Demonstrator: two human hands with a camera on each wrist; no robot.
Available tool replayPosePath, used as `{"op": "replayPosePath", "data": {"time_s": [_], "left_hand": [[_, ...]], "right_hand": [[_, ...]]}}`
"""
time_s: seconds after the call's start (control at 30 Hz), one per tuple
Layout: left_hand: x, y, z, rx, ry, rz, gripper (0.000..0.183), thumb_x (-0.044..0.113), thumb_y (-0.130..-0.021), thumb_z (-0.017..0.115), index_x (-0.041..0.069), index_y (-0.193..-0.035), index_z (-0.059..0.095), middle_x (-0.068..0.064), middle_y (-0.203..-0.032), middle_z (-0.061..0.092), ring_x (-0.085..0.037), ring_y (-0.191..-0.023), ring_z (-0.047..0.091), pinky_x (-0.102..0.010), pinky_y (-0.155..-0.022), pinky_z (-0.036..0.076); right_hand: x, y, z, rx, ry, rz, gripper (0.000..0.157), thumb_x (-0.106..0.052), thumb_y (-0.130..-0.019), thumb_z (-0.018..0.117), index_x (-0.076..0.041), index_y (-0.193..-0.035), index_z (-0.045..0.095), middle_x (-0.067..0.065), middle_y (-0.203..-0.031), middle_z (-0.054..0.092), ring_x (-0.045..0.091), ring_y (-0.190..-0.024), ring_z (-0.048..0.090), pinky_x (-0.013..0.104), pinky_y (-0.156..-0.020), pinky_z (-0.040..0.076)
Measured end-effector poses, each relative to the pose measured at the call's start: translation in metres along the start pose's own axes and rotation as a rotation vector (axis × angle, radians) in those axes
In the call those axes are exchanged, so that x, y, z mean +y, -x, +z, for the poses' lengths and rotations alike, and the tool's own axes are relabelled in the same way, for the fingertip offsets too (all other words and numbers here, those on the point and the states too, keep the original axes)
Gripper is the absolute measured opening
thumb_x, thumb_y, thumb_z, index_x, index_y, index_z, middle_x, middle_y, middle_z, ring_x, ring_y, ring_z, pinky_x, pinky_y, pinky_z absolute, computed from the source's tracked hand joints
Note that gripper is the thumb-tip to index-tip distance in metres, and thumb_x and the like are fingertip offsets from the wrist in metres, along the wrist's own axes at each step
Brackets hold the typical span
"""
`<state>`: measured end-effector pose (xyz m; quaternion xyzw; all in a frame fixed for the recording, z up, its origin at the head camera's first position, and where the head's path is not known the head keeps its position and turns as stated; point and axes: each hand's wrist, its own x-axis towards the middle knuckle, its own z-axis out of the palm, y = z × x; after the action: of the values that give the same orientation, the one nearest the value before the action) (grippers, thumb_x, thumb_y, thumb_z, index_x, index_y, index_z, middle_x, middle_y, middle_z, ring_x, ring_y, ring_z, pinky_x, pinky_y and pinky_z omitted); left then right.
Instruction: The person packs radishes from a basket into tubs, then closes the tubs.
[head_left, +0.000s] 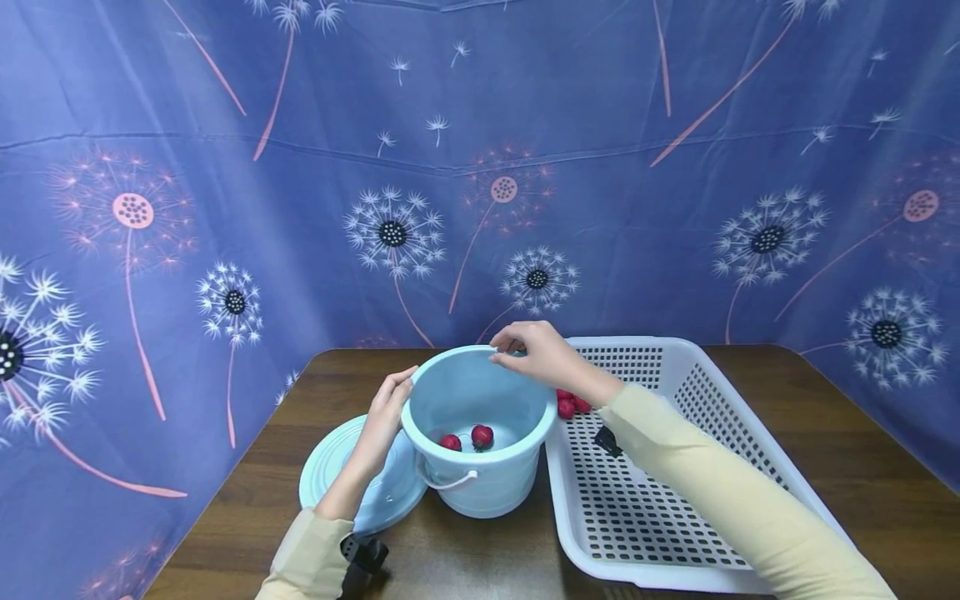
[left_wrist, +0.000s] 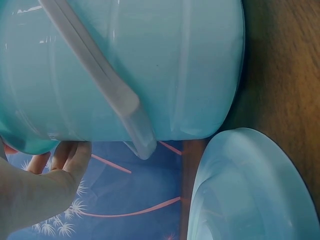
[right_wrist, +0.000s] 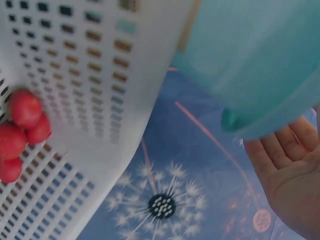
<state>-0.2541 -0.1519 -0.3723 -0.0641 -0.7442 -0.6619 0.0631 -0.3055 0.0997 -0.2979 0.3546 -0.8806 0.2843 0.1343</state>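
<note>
Two round red fruits (head_left: 482,436) on the floor of the blue bucket (head_left: 486,493), below the right hand (head_left: 538,348): fingers loosely bent, thumb apart, at the far rim. Left hand (head_left: 384,417): fingers extended, touching the bucket's side; lid (head_left: 397,493) beneath. More red fruits (head_left: 567,408) in white basket (head_left: 738,425), right of the right fingers.

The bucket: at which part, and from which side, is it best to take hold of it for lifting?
Probably lift the bucket by its handle, coming from the near side: the handle hangs lowered across the near wall, so fingers could likely hook under it and swing it up.
</note>
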Motion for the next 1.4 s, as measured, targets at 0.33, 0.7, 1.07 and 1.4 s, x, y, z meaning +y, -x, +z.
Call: {"op": "replayPosePath", "data": {"time_s": [0.33, 0.7, 1.07, 1.4], "left_hand": [[-0.001, 0.002, -0.004, -0.003, -0.011, -0.011, 0.044, 0.033, -0.101, 0.037, 0.008, -0.137, 0.04, -0.008, -0.148, 0.036, -0.027, -0.131, 0.04, -0.048, -0.103, 0.037], [0.0, 0.003, -0.002, -0.022, -0.009, -0.015, 0.044, 0.033, -0.101, 0.036, 0.008, -0.138, 0.038, -0.009, -0.148, 0.035, -0.029, -0.133, 0.038, -0.052, -0.106, 0.034], [0.002, 0.001, 0.0, -0.017, 0.0, -0.016, 0.044, 0.034, -0.101, 0.036, 0.009, -0.137, 0.039, -0.008, -0.148, 0.036, -0.028, -0.132, 0.039, -0.05, -0.105, 0.034], [0.001, 0.001, 0.0, -0.023, 0.007, -0.011, 0.044, 0.033, -0.102, 0.036, 0.007, -0.137, 0.039, -0.009, -0.149, 0.035, -0.03, -0.134, 0.036, -0.052, -0.107, 0.032]], "right_hand": [[0.02, 0.011, -0.01, 0.092, 0.001, 0.067, 0.02, -0.016, -0.086, 0.068, -0.006, -0.104, 0.068, 0.006, -0.095, 0.068, 0.016, -0.085, 0.064, 0.033, -0.079, 0.053], [0.054, 0.029, -0.017, 0.105, 0.049, 0.17, 0.021, -0.017, -0.091, 0.06, -0.004, -0.107, 0.067, 0.009, -0.099, 0.068, 0.019, -0.083, 0.063, 0.034, -0.073, 0.053], [0.072, 0.045, -0.016, 0.054, 0.075, 0.215, 0.021, -0.011, -0.088, 0.062, 0.001, -0.105, 0.066, 0.012, -0.096, 0.068, 0.02, -0.083, 0.065, 0.035, -0.074, 0.054], [0.083, 0.054, -0.006, -0.021, 0.093, 0.244, 0.021, -0.01, -0.085, 0.065, 0.001, -0.103, 0.067, 0.011, -0.095, 0.069, 0.02, -0.082, 0.064, 0.033, -0.071, 0.054]]}}
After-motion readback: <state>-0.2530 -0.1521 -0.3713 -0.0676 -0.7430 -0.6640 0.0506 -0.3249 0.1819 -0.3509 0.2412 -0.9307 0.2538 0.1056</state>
